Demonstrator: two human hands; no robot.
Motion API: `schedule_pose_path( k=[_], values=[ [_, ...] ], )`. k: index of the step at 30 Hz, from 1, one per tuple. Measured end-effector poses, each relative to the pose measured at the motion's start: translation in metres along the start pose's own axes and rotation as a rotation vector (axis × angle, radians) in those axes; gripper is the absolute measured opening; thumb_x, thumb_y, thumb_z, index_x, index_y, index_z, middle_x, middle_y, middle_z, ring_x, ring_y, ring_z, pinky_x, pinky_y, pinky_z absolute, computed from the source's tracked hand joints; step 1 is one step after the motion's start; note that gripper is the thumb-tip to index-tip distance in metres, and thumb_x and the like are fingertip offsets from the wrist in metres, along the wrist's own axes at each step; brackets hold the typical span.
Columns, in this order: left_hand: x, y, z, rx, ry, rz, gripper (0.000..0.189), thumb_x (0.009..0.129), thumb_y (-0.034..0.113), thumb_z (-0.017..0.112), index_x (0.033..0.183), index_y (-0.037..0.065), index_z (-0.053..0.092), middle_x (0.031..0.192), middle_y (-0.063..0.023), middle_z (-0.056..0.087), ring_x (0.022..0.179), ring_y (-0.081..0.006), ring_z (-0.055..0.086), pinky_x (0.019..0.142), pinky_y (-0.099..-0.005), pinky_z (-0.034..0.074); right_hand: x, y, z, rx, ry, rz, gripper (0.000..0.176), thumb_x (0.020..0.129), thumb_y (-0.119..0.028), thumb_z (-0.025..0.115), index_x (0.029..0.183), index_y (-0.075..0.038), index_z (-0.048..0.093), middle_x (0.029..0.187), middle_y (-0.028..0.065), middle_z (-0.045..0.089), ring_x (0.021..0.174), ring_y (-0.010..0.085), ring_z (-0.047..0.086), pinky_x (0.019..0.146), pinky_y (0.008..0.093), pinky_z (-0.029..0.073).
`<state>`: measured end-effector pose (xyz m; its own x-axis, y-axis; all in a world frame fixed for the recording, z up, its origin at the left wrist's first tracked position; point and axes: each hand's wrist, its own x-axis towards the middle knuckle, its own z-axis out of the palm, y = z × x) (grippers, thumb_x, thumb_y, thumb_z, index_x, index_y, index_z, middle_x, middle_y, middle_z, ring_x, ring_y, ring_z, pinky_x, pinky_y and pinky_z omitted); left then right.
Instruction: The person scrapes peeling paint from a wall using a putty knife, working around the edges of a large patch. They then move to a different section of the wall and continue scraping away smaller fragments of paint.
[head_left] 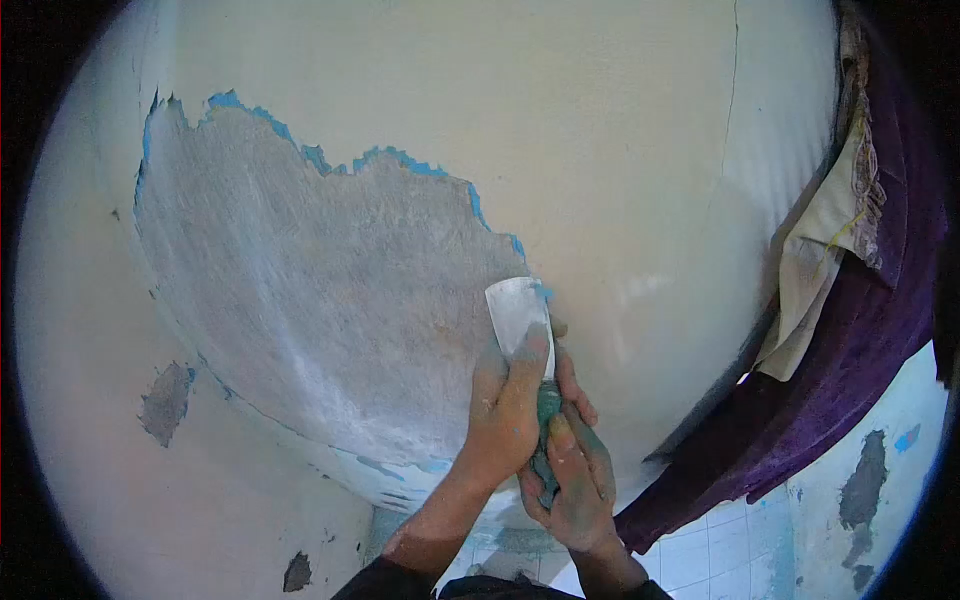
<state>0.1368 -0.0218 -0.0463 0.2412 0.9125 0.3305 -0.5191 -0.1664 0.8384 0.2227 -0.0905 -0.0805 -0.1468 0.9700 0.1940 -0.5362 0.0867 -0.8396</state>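
A paint scraper (pixel 518 308) with a wide pale metal blade and a green handle is held against the wall, its blade edge at the border between bare grey plaster (pixel 330 270) and cream paint (pixel 620 150). My left hand (pixel 508 405) is closed around the blade's lower part, thumb lying along its face. Lower down, my right hand (pixel 577 475) wraps the green handle. Ragged blue paint (pixel 400 160) lines the upper border of the bare patch. A small blue flake (pixel 543 291) shows beside the blade's right corner.
A purple curtain (pixel 800 420) hangs at the right, with a beige fringed cloth (pixel 815 260) over it. Smaller grey patches (pixel 165 403) mark the left wall. White tiles (pixel 710 550) show at the bottom, and a thin crack (pixel 733 80) runs down the upper wall.
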Motion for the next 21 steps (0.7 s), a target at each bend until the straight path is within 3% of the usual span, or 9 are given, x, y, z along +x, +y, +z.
schedule_pose_path(
  k=[5, 7, 9, 14, 21],
  values=[
    [-0.007, -0.001, 0.004, 0.018, 0.061, -0.037, 0.034, 0.101, 0.032, 0.044, 0.107, -0.002, 0.048, 0.069, -0.006, 0.049, 0.052, -0.0205, 0.059, 0.047, -0.0319, 0.05, -0.006, 0.001, -0.002, 0.006, -0.048, 0.024, 0.045, 0.103, -0.038, 0.042, 0.132, -0.004, 0.04, 0.083, -0.0022, 0.049, 0.063, 0.0033, 0.045, 0.051, 0.0161, 0.038],
    [0.004, 0.003, 0.007, 0.015, 0.055, 0.07, 0.035, 0.101, 0.031, 0.044, 0.109, -0.003, 0.047, 0.068, -0.0064, 0.049, 0.052, -0.0212, 0.059, 0.047, -0.0323, 0.051, -0.003, -0.005, 0.0, -0.044, 0.029, 0.068, 0.051, 0.103, -0.037, 0.04, 0.142, -0.003, 0.032, 0.083, -0.0006, 0.049, 0.062, 0.003, 0.045, 0.049, 0.015, 0.038],
    [-0.001, 0.012, 0.009, -0.005, 0.066, -0.008, 0.035, 0.101, 0.031, 0.044, 0.11, -0.003, 0.047, 0.068, -0.0061, 0.049, 0.053, -0.0215, 0.059, 0.047, -0.0323, 0.051, -0.001, -0.008, 0.003, -0.038, -0.006, 0.065, 0.053, 0.104, -0.035, 0.038, 0.145, -0.002, 0.028, 0.083, 0.0004, 0.05, 0.061, 0.0032, 0.045, 0.049, 0.0151, 0.038],
    [-0.004, 0.012, 0.009, -0.017, 0.062, -0.023, 0.036, 0.101, 0.033, 0.042, 0.11, -0.002, 0.046, 0.069, -0.0059, 0.049, 0.053, -0.0218, 0.06, 0.048, -0.0317, 0.051, -0.001, -0.01, 0.002, -0.019, -0.079, 0.018, 0.047, 0.104, -0.033, 0.037, 0.138, -0.001, 0.034, 0.081, 0.0015, 0.051, 0.052, 0.0036, 0.043, 0.042, 0.0176, 0.034],
    [0.0, 0.012, 0.004, 0.043, 0.028, 0.016, 0.036, 0.102, 0.033, 0.043, 0.108, -0.002, 0.047, 0.07, -0.0057, 0.05, 0.054, -0.0218, 0.06, 0.048, -0.031, 0.05, 0.002, -0.004, 0.001, -0.011, -0.045, 0.018, 0.048, 0.103, -0.036, 0.042, 0.136, -0.002, 0.036, 0.083, -0.0009, 0.051, 0.055, 0.0024, 0.043, 0.044, 0.0164, 0.035]
  ],
)
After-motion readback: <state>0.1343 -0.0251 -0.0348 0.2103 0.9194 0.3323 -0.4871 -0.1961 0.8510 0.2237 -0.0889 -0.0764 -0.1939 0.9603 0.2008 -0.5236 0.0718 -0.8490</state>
